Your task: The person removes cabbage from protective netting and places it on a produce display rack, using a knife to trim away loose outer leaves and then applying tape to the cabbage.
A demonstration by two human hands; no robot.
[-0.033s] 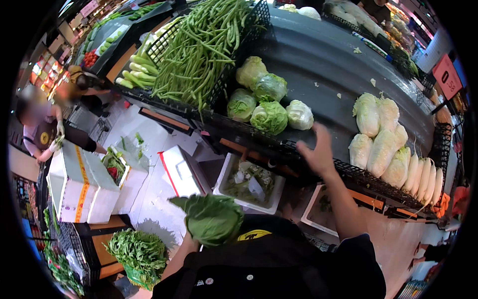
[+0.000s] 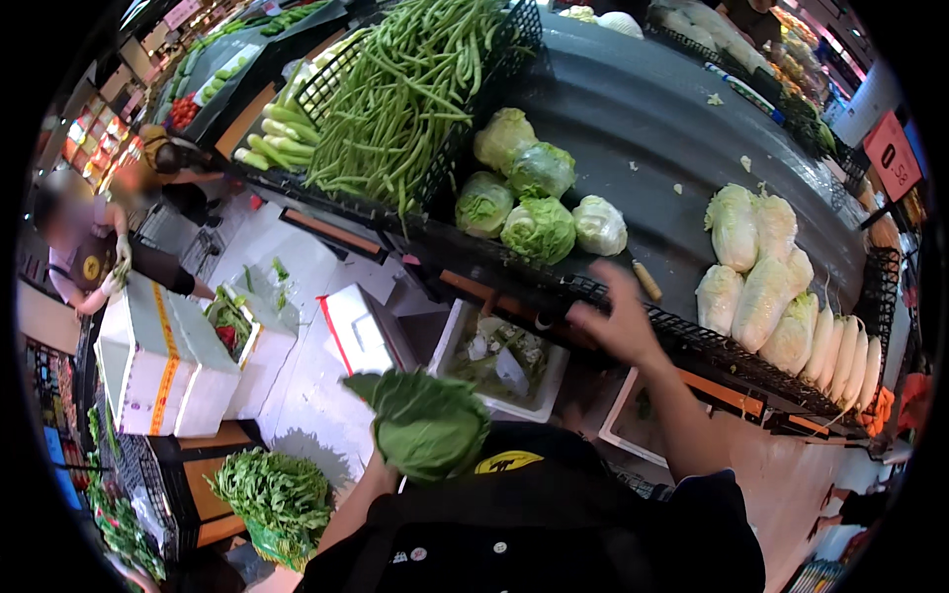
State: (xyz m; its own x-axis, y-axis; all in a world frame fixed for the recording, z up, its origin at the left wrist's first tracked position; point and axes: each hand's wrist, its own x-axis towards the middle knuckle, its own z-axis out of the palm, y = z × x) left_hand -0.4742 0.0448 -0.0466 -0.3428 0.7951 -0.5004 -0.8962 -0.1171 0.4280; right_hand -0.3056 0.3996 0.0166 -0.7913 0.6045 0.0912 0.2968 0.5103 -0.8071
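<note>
My left hand is closed on a round green cabbage with large loose outer leaves, held close to my apron. Most of that hand is hidden under the cabbage. At the front edge of the dark display shelf, my right hand is open, thumb and fingers apart, with nothing in it. Just to its right lies a short tan, wooden-looking handle; I cannot tell what it belongs to. Behind the hand sits a cluster of several lettuce heads, the nearest one pale and tightly wrapped.
Green beans fill a black crate at left. Napa cabbages and white radishes stand at right. Foam boxes and a trimmings bin are on the floor; leafy greens lie at lower left. A gloved co-worker stands far left.
My right hand has drawn back slightly toward me and to the left, uncovering the tan handle on the shelf. The cabbage stays in my left hand.
</note>
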